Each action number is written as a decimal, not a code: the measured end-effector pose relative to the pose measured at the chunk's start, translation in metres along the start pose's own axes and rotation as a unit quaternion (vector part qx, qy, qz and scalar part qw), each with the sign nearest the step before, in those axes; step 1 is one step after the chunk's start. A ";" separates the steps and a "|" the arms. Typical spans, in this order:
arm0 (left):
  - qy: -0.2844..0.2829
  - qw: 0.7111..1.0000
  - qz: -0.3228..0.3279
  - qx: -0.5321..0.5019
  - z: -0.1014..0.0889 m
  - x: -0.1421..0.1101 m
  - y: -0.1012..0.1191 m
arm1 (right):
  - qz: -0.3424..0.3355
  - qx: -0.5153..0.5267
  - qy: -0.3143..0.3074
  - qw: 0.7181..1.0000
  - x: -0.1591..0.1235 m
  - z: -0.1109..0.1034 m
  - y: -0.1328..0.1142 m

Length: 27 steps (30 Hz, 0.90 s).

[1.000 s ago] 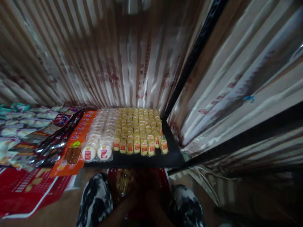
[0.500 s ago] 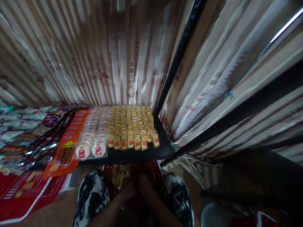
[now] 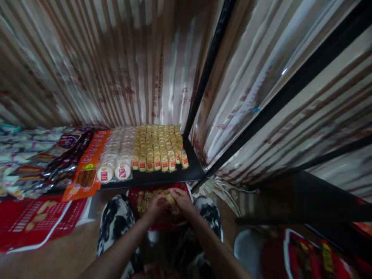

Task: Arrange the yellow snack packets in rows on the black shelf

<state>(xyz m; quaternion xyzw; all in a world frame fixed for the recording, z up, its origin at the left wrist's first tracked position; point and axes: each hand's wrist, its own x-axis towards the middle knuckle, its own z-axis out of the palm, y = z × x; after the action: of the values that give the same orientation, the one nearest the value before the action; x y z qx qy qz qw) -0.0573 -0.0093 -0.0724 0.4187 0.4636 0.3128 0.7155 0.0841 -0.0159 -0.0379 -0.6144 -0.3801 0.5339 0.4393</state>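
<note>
My left hand (image 3: pixel 157 205) and my right hand (image 3: pixel 180 198) meet over a red container (image 3: pixel 155 224) between my knees. Both have their fingers curled around yellowish wrapped snacks (image 3: pixel 171 200); dimness and blur hide how many. More wrapped snacks (image 3: pixel 143 201) lie in the container, left of my hands. Just beyond, on the black shelf (image 3: pixel 162 178), similar yellow wrapped snacks (image 3: pixel 157 149) with red labels stand in close rows. The nearest one at the right end leans slightly apart from its row.
Left of the yellow rows lie round white wrapped snacks (image 3: pixel 122 170), an orange packet (image 3: pixel 87 170) and dark packets (image 3: pixel 62 166). A red printed bag (image 3: pixel 37 221) hangs below the shelf. Black posts (image 3: pixel 207 69) and striped sheeting (image 3: pixel 162 77) enclose the shelf. A pale stool-like object (image 3: pixel 247 248) stands at lower right.
My hands have risen from the dark inside of the container and now show with snacks between them. The view has turned right, bringing red packaging at lower right further into sight.
</note>
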 end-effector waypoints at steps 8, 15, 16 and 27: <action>0.008 0.999 0.023 -0.029 0.010 -0.016 0.052 | 0.086 0.138 -0.023 0.986 -0.026 -0.013 -0.010; -0.027 0.993 0.010 -0.113 0.021 -0.028 0.078 | 0.101 0.246 0.002 0.964 -0.038 -0.013 -0.021; -0.028 0.992 0.008 -0.123 0.023 -0.029 0.080 | 0.084 0.247 0.014 0.965 -0.038 -0.013 -0.021; 0.016 0.990 0.023 -0.139 0.033 -0.021 0.085 | -0.049 0.204 0.110 0.972 -0.035 -0.008 -0.011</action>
<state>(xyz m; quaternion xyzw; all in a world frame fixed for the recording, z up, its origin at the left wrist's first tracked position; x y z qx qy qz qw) -0.0401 0.0014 0.0194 0.3204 0.4170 0.3974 0.7520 0.0873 -0.0457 -0.0159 -0.5471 -0.2426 0.5073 0.6201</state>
